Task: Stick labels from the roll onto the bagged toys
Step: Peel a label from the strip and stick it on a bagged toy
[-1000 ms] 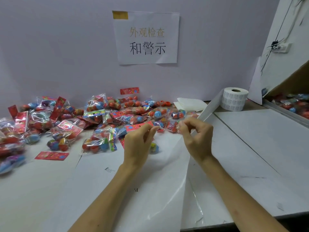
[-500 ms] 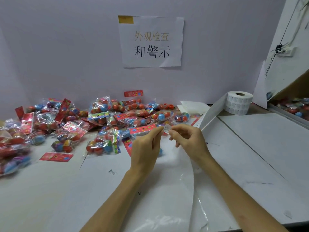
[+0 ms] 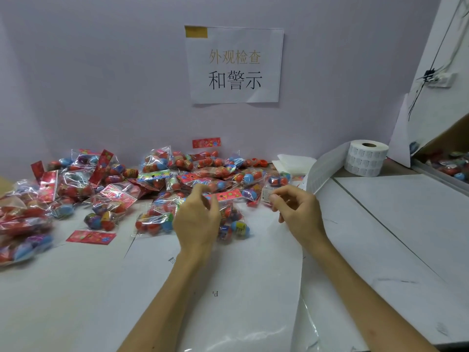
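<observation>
The right hand (image 3: 298, 213) pinches a small white label (image 3: 266, 195) between thumb and forefinger, with the other fingers loosely curled behind. The label stands just clear of the fingertips, above the near edge of the toys and pointing toward the left hand.

The left hand (image 3: 198, 217) is raised over a bagged toy (image 3: 237, 226) that lies on the white sheet (image 3: 228, 301) at the front of the heap. Its fingers are bent, with the thumb close to the fingertips. The view is blurred there, so I cannot tell whether it grips the bag's film or only hovers against it. The two hands are apart, with that bag's red header card between them.

The pile of bagged toys (image 3: 152, 179) spreads along the back of the table (image 3: 406, 224), against the wall. The label roll (image 3: 366, 158) stands upright at the far right, well apart from the hands. Its backing strip (image 3: 322, 168) trails down toward the right hand. A paper sign (image 3: 234, 64) hangs on the wall above.
</observation>
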Motion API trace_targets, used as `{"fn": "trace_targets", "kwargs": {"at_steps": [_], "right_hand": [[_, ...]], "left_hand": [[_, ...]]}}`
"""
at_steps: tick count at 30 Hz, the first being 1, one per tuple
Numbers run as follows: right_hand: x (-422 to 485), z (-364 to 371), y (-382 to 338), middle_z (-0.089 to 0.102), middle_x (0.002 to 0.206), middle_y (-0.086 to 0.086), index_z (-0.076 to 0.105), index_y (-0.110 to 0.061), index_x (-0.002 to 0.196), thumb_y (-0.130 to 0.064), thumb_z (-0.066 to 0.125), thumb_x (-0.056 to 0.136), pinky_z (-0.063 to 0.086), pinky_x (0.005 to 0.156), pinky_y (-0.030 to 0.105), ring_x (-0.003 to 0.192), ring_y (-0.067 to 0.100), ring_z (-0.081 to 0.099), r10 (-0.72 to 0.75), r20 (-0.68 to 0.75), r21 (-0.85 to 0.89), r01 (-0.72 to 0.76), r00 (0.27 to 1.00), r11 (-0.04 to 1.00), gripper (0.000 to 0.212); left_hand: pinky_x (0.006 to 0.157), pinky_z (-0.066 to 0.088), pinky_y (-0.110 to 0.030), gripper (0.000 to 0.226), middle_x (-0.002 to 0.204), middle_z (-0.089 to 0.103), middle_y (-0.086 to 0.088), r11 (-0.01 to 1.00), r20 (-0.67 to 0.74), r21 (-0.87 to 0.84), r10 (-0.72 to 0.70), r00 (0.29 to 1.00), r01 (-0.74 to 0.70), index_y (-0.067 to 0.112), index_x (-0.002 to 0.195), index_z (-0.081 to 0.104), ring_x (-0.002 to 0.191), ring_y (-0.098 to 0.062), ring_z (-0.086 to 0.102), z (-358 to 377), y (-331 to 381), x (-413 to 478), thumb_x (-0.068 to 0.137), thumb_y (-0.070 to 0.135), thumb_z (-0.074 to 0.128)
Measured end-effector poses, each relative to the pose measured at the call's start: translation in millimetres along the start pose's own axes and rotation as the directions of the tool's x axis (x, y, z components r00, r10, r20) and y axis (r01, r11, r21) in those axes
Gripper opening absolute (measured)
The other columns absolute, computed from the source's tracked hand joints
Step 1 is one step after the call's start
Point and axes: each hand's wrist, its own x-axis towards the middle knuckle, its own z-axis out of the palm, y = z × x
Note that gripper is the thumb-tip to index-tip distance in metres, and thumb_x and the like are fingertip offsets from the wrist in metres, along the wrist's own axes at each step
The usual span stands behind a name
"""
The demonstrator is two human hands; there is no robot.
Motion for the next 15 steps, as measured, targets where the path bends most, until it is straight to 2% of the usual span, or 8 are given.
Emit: {"fn": "trace_targets", "kwargs": {"at_steps": [3, 5, 8, 11, 13, 15], "right_hand": [[0.2, 1.5, 7.1, 0.068, 0.071, -0.011, 0.068, -0.034, 0.085, -0.02, 0.066, 0.096, 0.057, 0.054, 0.025, 0.06, 0.007, 0.064, 0.011, 0.017, -0.153, -0.008, 1.0, 0.988, 0.018], [0.9, 1.5, 13.4, 0.07, 0.078, -0.009, 0.069, -0.033, 0.089, -0.022, 0.066, 0.096, 0.06, 0.056, 0.029, 0.058, 0.009, 0.066, 0.063, 0.052, -0.228, -0.05, 0.997, 0.972, 0.013], [2.4, -0.3, 18.3, 0.071, 0.081, -0.008, 0.068, -0.033, 0.09, -0.025, 0.065, 0.096, 0.062, 0.06, 0.033, 0.054, 0.013, 0.068, 0.127, 0.069, -0.302, -0.1, 0.99, 0.948, 0.01], [3.2, -2.7, 18.3, 0.07, 0.077, -0.007, 0.064, -0.037, 0.082, -0.024, 0.063, 0.095, 0.06, 0.056, 0.031, 0.049, 0.012, 0.067, 0.146, 0.043, -0.308, -0.125, 0.988, 0.943, 0.019], [3.1, -3.8, 18.5, 0.07, 0.079, -0.005, 0.064, -0.038, 0.084, -0.022, 0.063, 0.096, 0.059, 0.054, 0.028, 0.049, 0.011, 0.068, 0.156, 0.033, -0.307, -0.139, 0.987, 0.941, 0.019], [3.1, -4.0, 18.5, 0.07, 0.081, -0.004, 0.066, -0.035, 0.09, -0.022, 0.063, 0.097, 0.057, 0.051, 0.024, 0.05, 0.01, 0.068, 0.163, 0.026, -0.31, -0.147, 0.986, 0.939, 0.015]], "left_hand": [[0.048, 0.032, -0.022, 0.046, 0.054, 0.055, 0.01, 0.966, 0.122, 0.224, -0.161, 0.979, 0.131, 0.019, 0.065, 0.063, 0.051, -0.006, 0.05, -3.9, -18.9, 8.6, 0.099, 0.051, 0.058], [0.05, 0.035, -0.024, 0.068, 0.051, 0.055, 0.004, 0.919, 0.226, 0.349, -0.271, 0.936, 0.182, 0.017, 0.053, 0.057, 0.052, -0.012, 0.053, -6.1, -23.8, 11.7, 0.098, 0.067, 0.046], [0.057, 0.04, -0.027, 0.081, 0.057, 0.056, 0.0, 0.88, 0.36, 0.423, -0.381, 0.852, 0.215, 0.015, 0.052, 0.05, 0.058, -0.018, 0.057, -6.3, -22.2, 13.6, 0.094, 0.08, 0.026], [0.059, 0.041, -0.026, 0.08, 0.055, 0.053, 0.001, 0.898, 0.439, 0.382, -0.385, 0.812, 0.219, 0.016, 0.053, 0.046, 0.055, -0.016, 0.054, -5.1, -19.7, 14.9, 0.088, 0.086, 0.026], [0.062, 0.044, -0.026, 0.081, 0.059, 0.062, -0.005, 0.92, 0.516, 0.303, -0.379, 0.768, 0.25, 0.015, 0.061, 0.06, 0.057, -0.015, 0.055, -4.5, -21.0, 16.3, 0.083, 0.089, 0.036], [0.062, 0.045, -0.026, 0.081, 0.072, 0.074, -0.008, 0.933, 0.587, 0.219, -0.36, 0.725, 0.285, 0.009, 0.079, 0.076, 0.058, -0.013, 0.056, -4.8, -23.1, 18.6, 0.08, 0.086, 0.05]]}}
